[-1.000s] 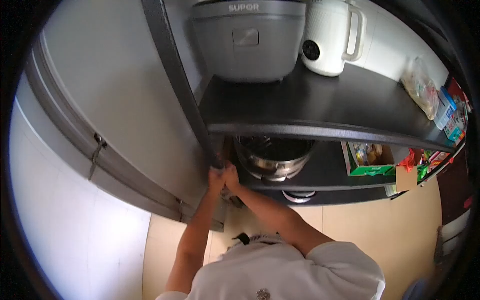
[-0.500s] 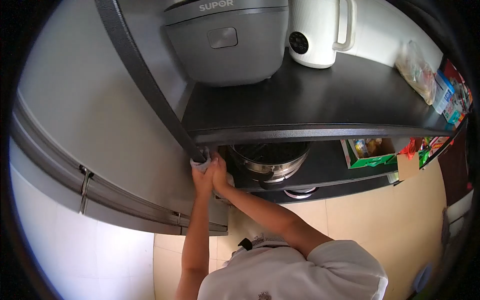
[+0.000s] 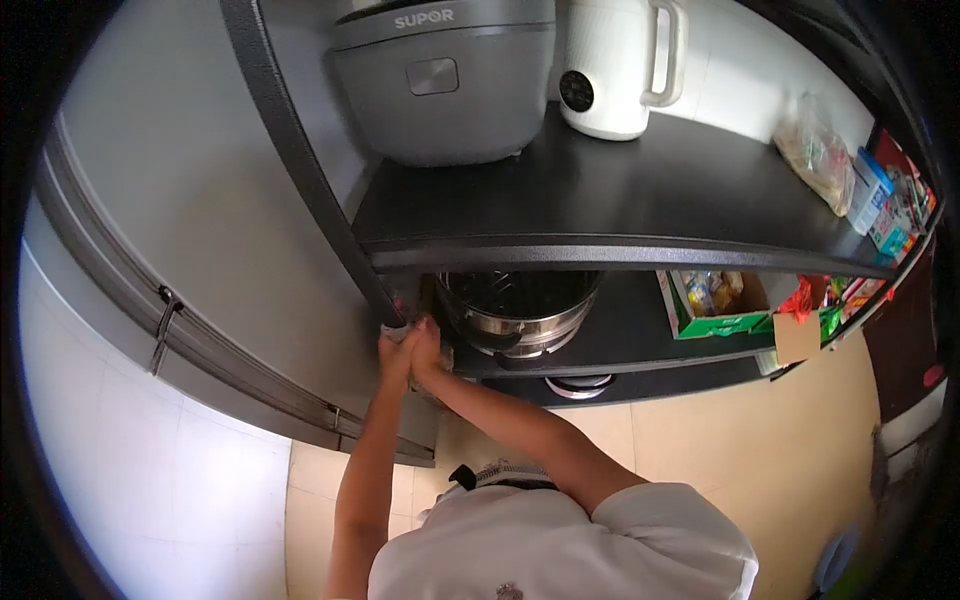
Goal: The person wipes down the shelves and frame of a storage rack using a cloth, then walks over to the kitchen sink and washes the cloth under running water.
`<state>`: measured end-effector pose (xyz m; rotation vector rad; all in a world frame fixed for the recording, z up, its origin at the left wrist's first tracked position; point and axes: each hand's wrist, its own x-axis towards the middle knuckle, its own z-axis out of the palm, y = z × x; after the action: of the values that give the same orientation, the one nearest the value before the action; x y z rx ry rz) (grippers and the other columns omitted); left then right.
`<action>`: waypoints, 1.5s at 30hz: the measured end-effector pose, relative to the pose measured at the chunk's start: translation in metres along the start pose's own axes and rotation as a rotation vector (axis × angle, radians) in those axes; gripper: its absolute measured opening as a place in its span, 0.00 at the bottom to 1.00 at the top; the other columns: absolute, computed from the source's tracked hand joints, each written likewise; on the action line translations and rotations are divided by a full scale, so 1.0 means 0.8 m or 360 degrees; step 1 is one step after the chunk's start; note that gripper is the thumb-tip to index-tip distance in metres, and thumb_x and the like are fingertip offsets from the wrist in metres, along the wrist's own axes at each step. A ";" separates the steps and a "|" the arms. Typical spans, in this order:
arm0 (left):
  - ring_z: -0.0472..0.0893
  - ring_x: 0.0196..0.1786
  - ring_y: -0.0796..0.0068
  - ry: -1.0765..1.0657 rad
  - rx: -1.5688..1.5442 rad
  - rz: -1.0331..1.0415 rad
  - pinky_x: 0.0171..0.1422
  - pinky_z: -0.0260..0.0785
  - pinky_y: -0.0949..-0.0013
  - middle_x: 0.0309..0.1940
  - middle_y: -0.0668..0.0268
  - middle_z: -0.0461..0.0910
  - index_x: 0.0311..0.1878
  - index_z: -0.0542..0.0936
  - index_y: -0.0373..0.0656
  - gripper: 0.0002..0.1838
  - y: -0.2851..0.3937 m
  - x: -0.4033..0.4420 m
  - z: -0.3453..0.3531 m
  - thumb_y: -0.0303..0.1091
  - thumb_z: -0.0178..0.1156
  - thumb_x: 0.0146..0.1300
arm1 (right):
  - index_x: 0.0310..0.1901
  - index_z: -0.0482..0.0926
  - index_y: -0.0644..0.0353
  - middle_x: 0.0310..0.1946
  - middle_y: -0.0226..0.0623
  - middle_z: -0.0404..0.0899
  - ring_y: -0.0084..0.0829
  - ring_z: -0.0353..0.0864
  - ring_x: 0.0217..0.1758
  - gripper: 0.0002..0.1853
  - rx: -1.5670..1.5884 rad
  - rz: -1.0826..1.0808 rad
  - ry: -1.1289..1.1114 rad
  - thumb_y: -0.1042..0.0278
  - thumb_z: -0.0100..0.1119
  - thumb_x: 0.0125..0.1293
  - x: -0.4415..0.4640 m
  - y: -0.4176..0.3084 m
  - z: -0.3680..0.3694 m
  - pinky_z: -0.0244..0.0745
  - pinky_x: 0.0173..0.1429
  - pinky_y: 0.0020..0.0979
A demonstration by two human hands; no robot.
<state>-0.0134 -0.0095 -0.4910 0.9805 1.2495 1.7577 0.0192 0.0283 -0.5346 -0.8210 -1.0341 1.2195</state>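
My left hand (image 3: 395, 354) and right hand (image 3: 428, 350) have slid slightly down the black post (image 3: 300, 165), the left curled round a pale cloth (image 3: 394, 331) against it, the right's grip hidden. The shelf edge (image 3: 600, 254) above, grey panel (image 3: 220, 190) left, steel pot (image 3: 545, 326) right leave little room.

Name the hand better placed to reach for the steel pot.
Likely the right hand: it is closer to the steel pot, while the left hand is farther off. Both hands are at the black post.
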 end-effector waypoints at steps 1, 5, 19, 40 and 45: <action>0.74 0.51 0.71 0.0025 0.0004 -0.0009 0.57 0.65 0.70 0.52 0.63 0.74 0.58 0.70 0.37 0.29 0.016 0.000 0.004 0.35 0.68 0.54 | 0.44 0.76 0.68 0.37 0.49 0.77 0.42 0.75 0.39 0.21 0.0009 -0.0075 -0.0049 0.58 0.38 0.69 0.003 -0.011 0.006 0.68 0.46 0.35; 0.74 0.50 0.74 -0.0040 -0.0111 0.0011 0.55 0.65 0.71 0.50 0.65 0.74 0.57 0.71 0.38 0.27 0.083 0.007 0.017 0.37 0.66 0.56 | 0.47 0.74 0.69 0.41 0.50 0.77 0.45 0.74 0.45 0.19 -0.0406 -0.0501 -0.0099 0.61 0.40 0.66 0.035 -0.028 0.032 0.65 0.52 0.38; 0.75 0.46 0.74 -0.0101 0.0246 0.0243 0.50 0.69 0.70 0.46 0.67 0.75 0.56 0.69 0.35 0.26 -0.149 0.021 -0.050 0.33 0.67 0.57 | 0.52 0.74 0.66 0.48 0.47 0.76 0.39 0.74 0.50 0.18 -0.0764 -0.0046 -0.0411 0.63 0.41 0.70 0.021 0.122 -0.038 0.69 0.51 0.37; 0.74 0.44 0.78 -0.0161 -0.0147 0.0300 0.50 0.68 0.73 0.42 0.67 0.75 0.52 0.71 0.37 0.20 0.051 0.037 0.003 0.32 0.64 0.58 | 0.44 0.71 0.69 0.40 0.46 0.74 0.37 0.71 0.42 0.19 -0.0068 -0.0272 -0.0126 0.59 0.40 0.67 0.038 -0.053 0.028 0.65 0.49 0.36; 0.74 0.44 0.79 -0.0141 -0.0186 0.0252 0.50 0.68 0.74 0.43 0.67 0.75 0.53 0.70 0.36 0.22 0.019 0.025 -0.002 0.32 0.64 0.58 | 0.38 0.70 0.64 0.31 0.34 0.72 0.26 0.67 0.34 0.13 0.0033 -0.0209 -0.0066 0.61 0.45 0.66 0.026 -0.026 0.018 0.66 0.42 0.27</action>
<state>-0.0255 0.0044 -0.4734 1.1017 1.0254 1.8642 0.0135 0.0447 -0.5064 -0.7033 -1.0904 1.1378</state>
